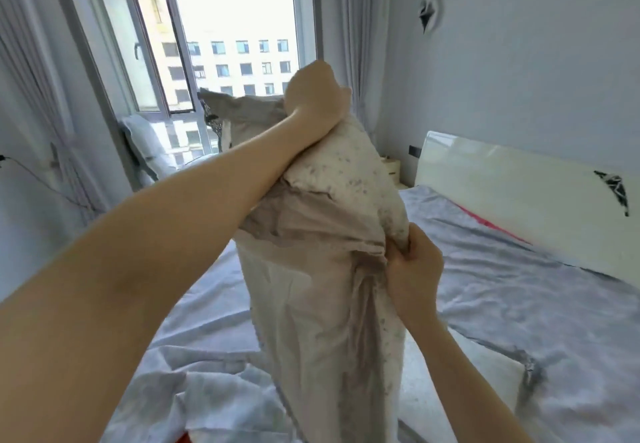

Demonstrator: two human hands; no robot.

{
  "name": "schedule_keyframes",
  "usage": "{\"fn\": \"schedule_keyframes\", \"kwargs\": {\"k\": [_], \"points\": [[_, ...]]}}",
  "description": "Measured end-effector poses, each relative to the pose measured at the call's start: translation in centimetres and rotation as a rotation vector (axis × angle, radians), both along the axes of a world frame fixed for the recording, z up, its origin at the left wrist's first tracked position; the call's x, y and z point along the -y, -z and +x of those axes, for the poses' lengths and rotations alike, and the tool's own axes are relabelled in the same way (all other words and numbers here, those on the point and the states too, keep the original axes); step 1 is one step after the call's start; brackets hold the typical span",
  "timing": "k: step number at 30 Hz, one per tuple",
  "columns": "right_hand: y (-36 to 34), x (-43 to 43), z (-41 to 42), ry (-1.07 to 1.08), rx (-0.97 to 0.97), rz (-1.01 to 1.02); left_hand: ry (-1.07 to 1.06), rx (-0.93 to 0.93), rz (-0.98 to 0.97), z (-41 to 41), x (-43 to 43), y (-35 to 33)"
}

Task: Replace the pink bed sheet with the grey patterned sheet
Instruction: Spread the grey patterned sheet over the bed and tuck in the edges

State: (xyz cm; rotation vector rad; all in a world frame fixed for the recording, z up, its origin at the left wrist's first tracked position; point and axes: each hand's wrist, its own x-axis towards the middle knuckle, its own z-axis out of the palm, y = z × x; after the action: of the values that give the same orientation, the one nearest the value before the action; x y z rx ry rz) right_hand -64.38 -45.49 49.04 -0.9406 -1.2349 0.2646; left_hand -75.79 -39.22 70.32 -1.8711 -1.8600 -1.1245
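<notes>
I hold a pillow upright over the bed, half inside a beige-grey pillowcase. My left hand grips the pillow's top end, raised high. My right hand pinches the pillowcase's open edge at the pillow's right side. The grey patterned sheet lies spread over the mattress, with wrinkles near me. A strip of pink sheet shows at the foot of the headboard, and a small red-pink patch peeks out at the bottom edge.
A white glossy headboard stands at the right. A window with one pane swung open fills the far wall, with curtains at each side. A chair with cushions sits under the window. A small bedside table is behind the pillow.
</notes>
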Motion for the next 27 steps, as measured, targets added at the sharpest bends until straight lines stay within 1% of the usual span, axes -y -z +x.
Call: {"fn": "schedule_keyframes", "kwargs": {"k": [1, 2, 5, 7, 9, 11, 12, 13, 14, 16, 18, 19, 21, 22, 24, 27], "points": [[0.1, 0.1, 0.3, 0.040, 0.086, 0.023, 0.003, 0.025, -0.044, -0.8, -0.4, 0.8], [-0.4, -1.5, 2.3, 0.118, 0.193, 0.067, 0.024, 0.061, -0.058, 0.2, -2.3, 0.8], [0.9, -4.7, 4.7, 0.207, 0.446, 0.118, 0.011, 0.182, -0.138, -1.4, -5.8, 4.0], [2.5, -7.0, 5.3, 0.298, 0.574, 0.162, 0.014, 0.264, -0.164, -2.6, -7.9, 7.1], [4.7, -9.8, 5.7, 0.320, 0.691, 0.147, 0.009, 0.304, -0.198, -3.4, -10.8, 10.8], [7.1, -11.4, 5.3, 0.260, 0.858, 0.007, -0.023, 0.316, -0.295, -4.6, -12.8, 14.6], [9.2, -12.1, 4.9, 0.212, 0.957, -0.098, -0.038, 0.351, -0.368, -5.3, -13.6, 17.2], [10.4, -12.5, 4.5, 0.178, 1.038, -0.176, -0.042, 0.388, -0.412, -6.1, -13.8, 18.3], [12.1, -12.6, 4.1, 0.123, 1.098, -0.278, -0.056, 0.404, -0.463, -7.0, -14.0, 20.5], [15.8, -13.3, 2.9, 0.052, 1.152, -0.374, -0.128, 0.394, -0.508, -8.8, -13.4, 24.0], [18.2, -13.1, 1.4, -0.044, 1.151, -0.450, -0.214, 0.378, -0.523, -10.9, -11.8, 26.9], [19.0, -13.0, 0.6, -0.083, 1.131, -0.462, -0.258, 0.393, -0.515, -12.0, -10.7, 28.0], [20.9, -12.7, -1.0, -0.195, 1.152, -0.517, -0.382, 0.417, -0.481, -14.7, -8.2, 30.9], [22.4, -12.3, -2.4, -0.265, 1.184, -0.532, -0.467, 0.447, -0.479, -16.6, -6.1, 32.9], [24.8, -11.5, -3.7, -0.338, 1.205, -0.608, -0.546, 0.507, -0.524, -18.8, -2.7, 36.4], [30.9, -8.5, -6.7, -0.470, 1.242, -0.768, -0.718, 0.626, -0.649, -22.8, 5.3, 44.5]]}}
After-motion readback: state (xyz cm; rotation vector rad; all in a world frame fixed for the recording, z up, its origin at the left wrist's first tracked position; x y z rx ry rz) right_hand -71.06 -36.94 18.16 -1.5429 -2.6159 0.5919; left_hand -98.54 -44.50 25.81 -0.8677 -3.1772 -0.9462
